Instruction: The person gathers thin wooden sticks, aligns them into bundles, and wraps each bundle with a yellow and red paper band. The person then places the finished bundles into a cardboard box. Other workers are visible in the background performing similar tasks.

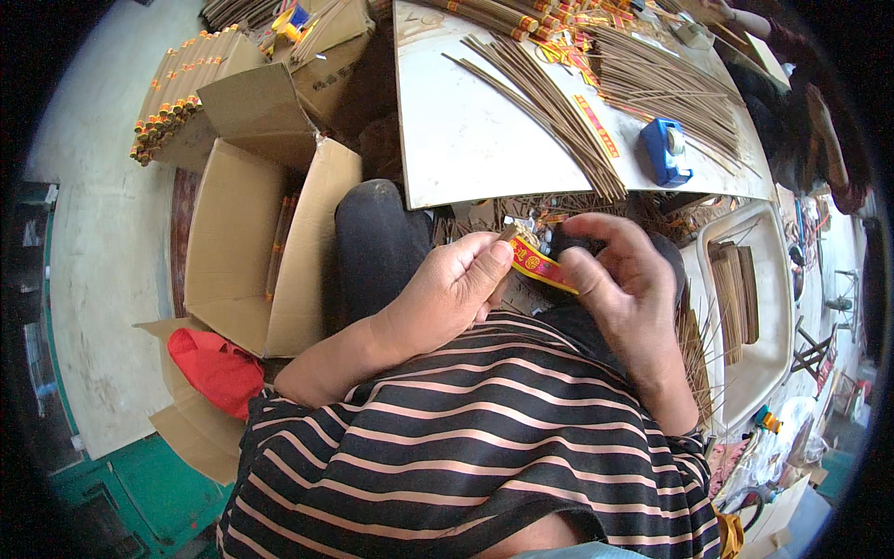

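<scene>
My left hand (456,279) is closed around a bundle of brown incense sticks (509,233), whose top end pokes out above the thumb. A red and yellow paper strip (542,266) runs from that bundle across to my right hand (626,289). The right thumb presses on the strip's far end, while the index finger arches above it, apart from the paper. Most of the bundle is hidden behind the left hand. Both hands are over my lap, just below the table's near edge.
On the white table (447,140) lie loose incense sticks (549,107), another paper strip (596,126) and a blue tape dispenser (665,154). An open carton (233,224) stands left, a red cloth (214,371) beside it. Right, a white tub (765,349) holds sticks. Another person's arm (824,130) shows far right.
</scene>
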Tool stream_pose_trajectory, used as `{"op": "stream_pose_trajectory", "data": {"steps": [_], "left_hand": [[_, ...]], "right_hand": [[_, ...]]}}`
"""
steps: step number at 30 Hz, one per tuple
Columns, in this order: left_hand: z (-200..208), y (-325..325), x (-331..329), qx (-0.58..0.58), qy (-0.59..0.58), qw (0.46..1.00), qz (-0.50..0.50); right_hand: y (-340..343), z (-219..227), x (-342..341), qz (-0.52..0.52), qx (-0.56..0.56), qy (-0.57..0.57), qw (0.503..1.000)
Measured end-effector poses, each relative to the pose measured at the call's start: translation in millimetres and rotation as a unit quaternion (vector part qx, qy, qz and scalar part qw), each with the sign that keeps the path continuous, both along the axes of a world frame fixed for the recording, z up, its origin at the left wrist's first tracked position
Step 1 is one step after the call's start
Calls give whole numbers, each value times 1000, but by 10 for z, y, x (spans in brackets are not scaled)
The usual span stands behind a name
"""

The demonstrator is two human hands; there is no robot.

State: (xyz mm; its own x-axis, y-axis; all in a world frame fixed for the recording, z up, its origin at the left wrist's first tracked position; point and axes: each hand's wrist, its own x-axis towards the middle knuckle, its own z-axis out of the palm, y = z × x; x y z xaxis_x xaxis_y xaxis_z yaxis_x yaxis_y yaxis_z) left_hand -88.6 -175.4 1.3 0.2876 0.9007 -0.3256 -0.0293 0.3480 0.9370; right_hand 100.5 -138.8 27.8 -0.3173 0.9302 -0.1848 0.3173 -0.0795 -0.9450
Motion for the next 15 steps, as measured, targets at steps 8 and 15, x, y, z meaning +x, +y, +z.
{"op": "stream_pose_trajectory", "data": {"steps": [8,15], "left_hand": [[-5,-4,-6,-7,-12,1000,-6],[-62,32,-42,-45,-90,995,-22]], "right_hand": [[105,-331,-143,80,-3,55,995],[119,-502,-154,95,52,146,983]]}}
